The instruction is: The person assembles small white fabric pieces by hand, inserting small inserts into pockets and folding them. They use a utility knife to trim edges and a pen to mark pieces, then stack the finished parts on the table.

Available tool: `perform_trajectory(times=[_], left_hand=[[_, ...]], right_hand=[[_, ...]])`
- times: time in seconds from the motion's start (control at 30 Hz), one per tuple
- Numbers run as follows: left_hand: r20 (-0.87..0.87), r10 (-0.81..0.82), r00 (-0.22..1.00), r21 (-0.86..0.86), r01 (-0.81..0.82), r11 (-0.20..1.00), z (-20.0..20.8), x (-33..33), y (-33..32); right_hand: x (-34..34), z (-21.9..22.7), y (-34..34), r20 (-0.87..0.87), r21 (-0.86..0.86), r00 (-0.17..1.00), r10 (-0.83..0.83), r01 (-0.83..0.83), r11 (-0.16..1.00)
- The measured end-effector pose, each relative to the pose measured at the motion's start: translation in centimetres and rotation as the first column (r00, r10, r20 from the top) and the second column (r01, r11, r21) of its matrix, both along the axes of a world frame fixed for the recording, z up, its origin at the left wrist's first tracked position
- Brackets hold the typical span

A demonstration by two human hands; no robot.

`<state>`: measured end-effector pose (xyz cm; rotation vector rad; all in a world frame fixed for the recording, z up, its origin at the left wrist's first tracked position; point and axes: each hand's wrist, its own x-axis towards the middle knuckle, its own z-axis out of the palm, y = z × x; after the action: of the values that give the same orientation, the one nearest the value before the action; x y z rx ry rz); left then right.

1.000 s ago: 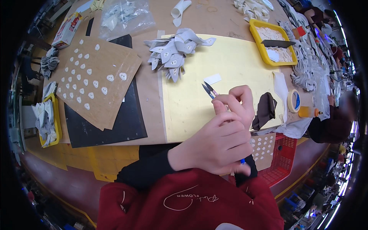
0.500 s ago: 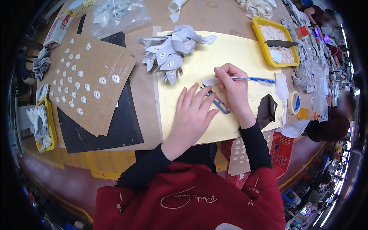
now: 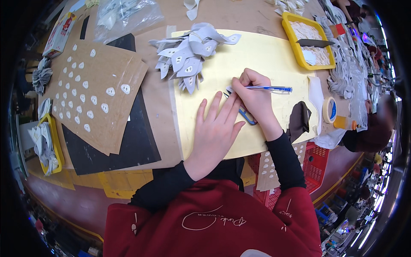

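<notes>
My left hand [image 3: 217, 128] lies flat on the pale yellow sheet [image 3: 274, 51], its fingers stretched and spread. Under its fingers and beside its thumb are small snips with a blue handle [image 3: 247, 117]; their dark tips show near the index fingertip. My right hand [image 3: 256, 92] is closed around a blue-and-clear pen [image 3: 269, 88], which lies almost level and points right. Its thumb and index finger pinch close to the left fingertips, where a bit of a pale grey piece [image 3: 229, 89] shows; most of that piece is hidden. A bundle of grey cut pieces with holes [image 3: 188, 53] lies beyond my left hand.
Brown sheets carrying white oval pieces [image 3: 92, 94] lie on a black board [image 3: 141, 141] at left. A knife [image 3: 314, 43] rests across a yellow tray [image 3: 295, 47] at far right. A dark brown scrap [image 3: 299, 120], tape roll [image 3: 329, 110] and orange-yellow bottle [image 3: 344, 123] lie at right.
My right hand has moved left and closer to my left fingertips, carrying the pen and the small grey piece. The left hand stays flat in nearly the same place.
</notes>
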<state>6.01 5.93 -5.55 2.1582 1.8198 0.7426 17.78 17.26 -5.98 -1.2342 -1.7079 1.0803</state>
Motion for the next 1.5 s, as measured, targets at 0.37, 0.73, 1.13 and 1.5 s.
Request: perform_trajectory(times=[0.37, 0.73, 1.13, 1.5], left_hand=[[-0.033, -0.002, 0.999, 0.005, 0.003, 1.0, 0.2, 0.0, 0.0], [-0.068, -0.001, 0.998, 0.02, 0.002, 1.0, 0.2, 0.0, 0.0], [-0.038, 0.014, 0.999, 0.041, -0.013, 0.999, 0.2, -0.1, -0.1], [-0.03, 0.017, 0.999, 0.059, -0.015, 0.998, 0.1, -0.1, 0.0]], right_hand=[[0.0, 0.1, -0.1, -0.018, 0.032, 1.0, -0.018, 0.019, 0.999], [0.0, 0.1, 0.1, -0.063, 0.018, 0.997, -0.038, 0.039, 0.999], [0.0, -0.2, 0.0, -0.049, 0.067, 0.992, -0.115, 0.118, 0.991], [1.7, 0.2, 0.9, -0.094, 0.016, 0.994, -0.058, 0.059, 0.998]])
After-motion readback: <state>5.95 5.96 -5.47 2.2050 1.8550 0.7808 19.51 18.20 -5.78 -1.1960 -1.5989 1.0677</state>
